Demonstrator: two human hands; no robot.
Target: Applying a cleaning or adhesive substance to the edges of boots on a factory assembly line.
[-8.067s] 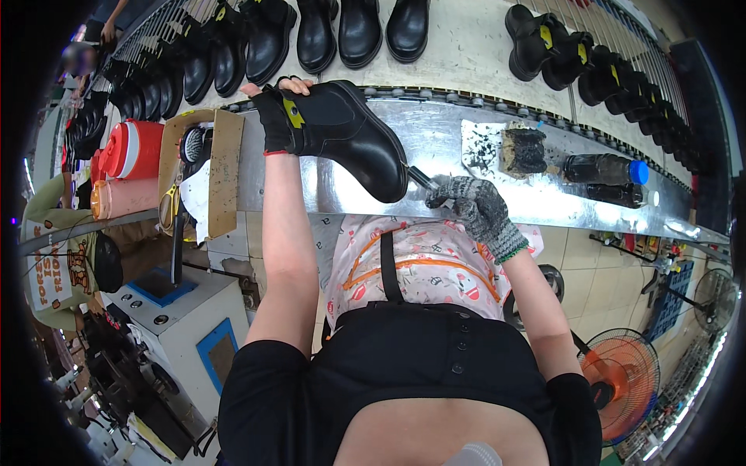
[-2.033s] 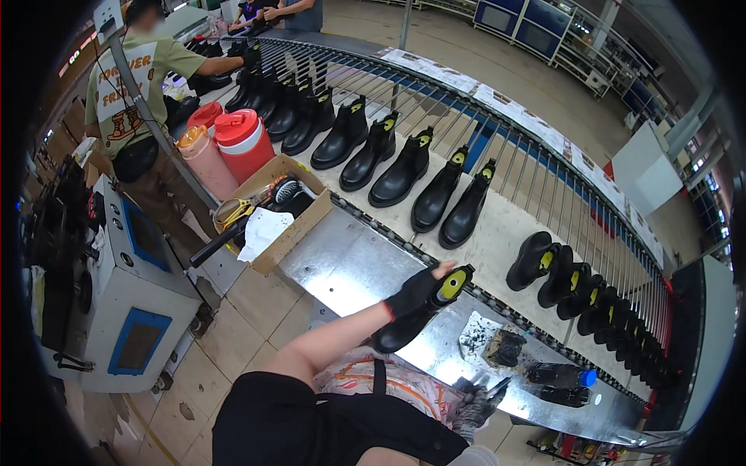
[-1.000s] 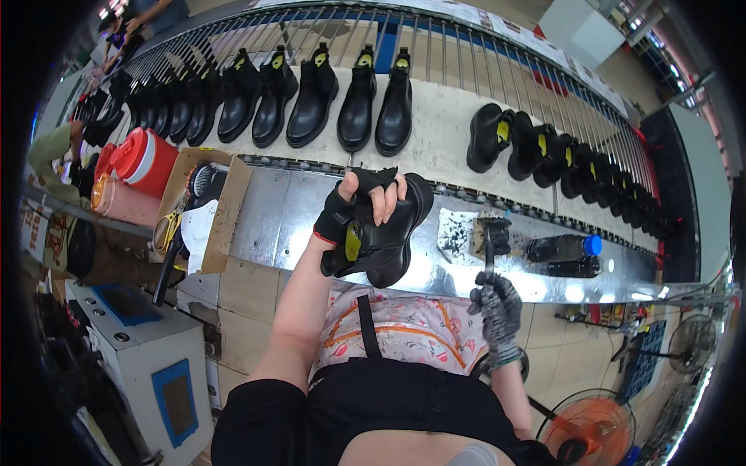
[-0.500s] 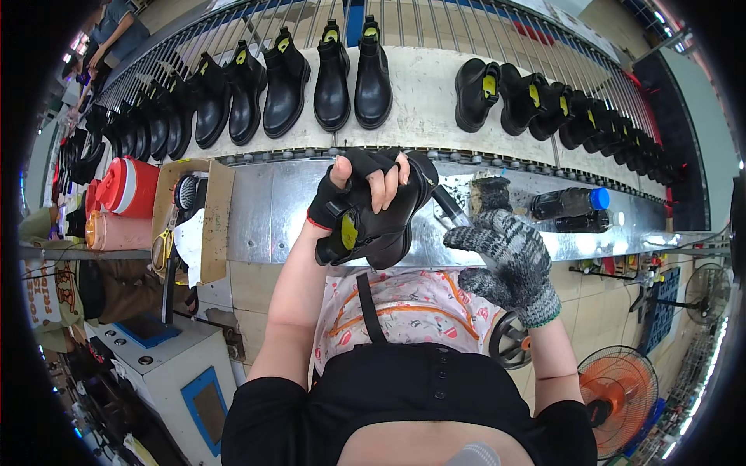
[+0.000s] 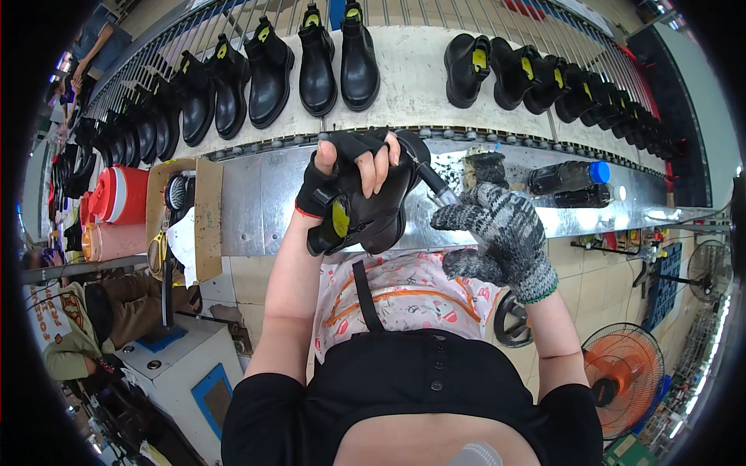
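My left hand (image 5: 359, 169), in a black fingerless glove, is closed round a black ankle boot (image 5: 386, 208). The boot is tipped on its side above the metal bench, its yellow insole (image 5: 340, 218) showing at the opening. In a grey knitted glove, my right hand (image 5: 503, 237) holds a slim tool (image 5: 440, 187) with a dark front part and a clear-looking barrel. The tool's dark end lies against the boot's sole edge; whether it is a brush or a pen I cannot make out. Partly behind the right glove sits a dark, stained block (image 5: 487, 168) on the bench.
Black boots (image 5: 316, 70) stand in a row on the white conveyor (image 5: 416, 85), with more boots (image 5: 468, 71) to the right. A cardboard box (image 5: 208, 213) and red jug (image 5: 123, 193) stand left. Dark bottles (image 5: 567, 178) lie right. A floor fan (image 5: 622, 373) is at lower right.
The whole view has shifted, so bench and boots appear higher and further left. My right hand has brought the tool's dark end slightly further over the sole edge; the left grip stays.
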